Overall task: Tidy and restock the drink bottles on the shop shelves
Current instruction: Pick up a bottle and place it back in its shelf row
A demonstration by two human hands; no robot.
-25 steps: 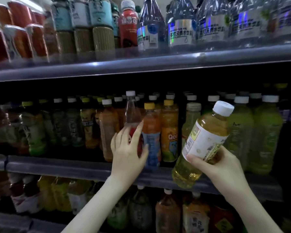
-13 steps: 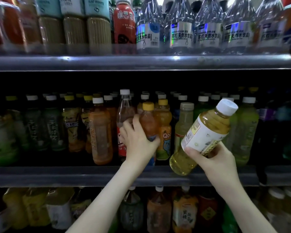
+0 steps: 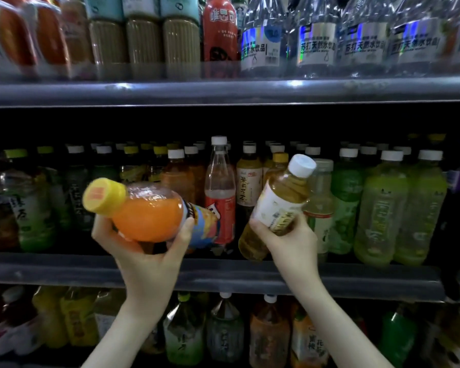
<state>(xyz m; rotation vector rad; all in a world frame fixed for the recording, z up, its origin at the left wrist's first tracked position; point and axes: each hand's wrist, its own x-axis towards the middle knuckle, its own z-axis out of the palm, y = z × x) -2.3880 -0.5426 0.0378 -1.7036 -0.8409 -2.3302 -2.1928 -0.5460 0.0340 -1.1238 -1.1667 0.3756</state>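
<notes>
Now orange bottle [image 3: 149, 213] out (left hand [image 3: 147, 261]); tilted

orange bottle [image 3: 149, 213], yellow cap [image 3: 103, 193]

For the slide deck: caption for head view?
Left hand grips a tilted orange bottle; right hand grips a yellow bottle.

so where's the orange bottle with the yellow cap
Head view, centre-left: the orange plastic bottle with yellow cap lies sideways in the left hand, before the middle shelf.
</notes>
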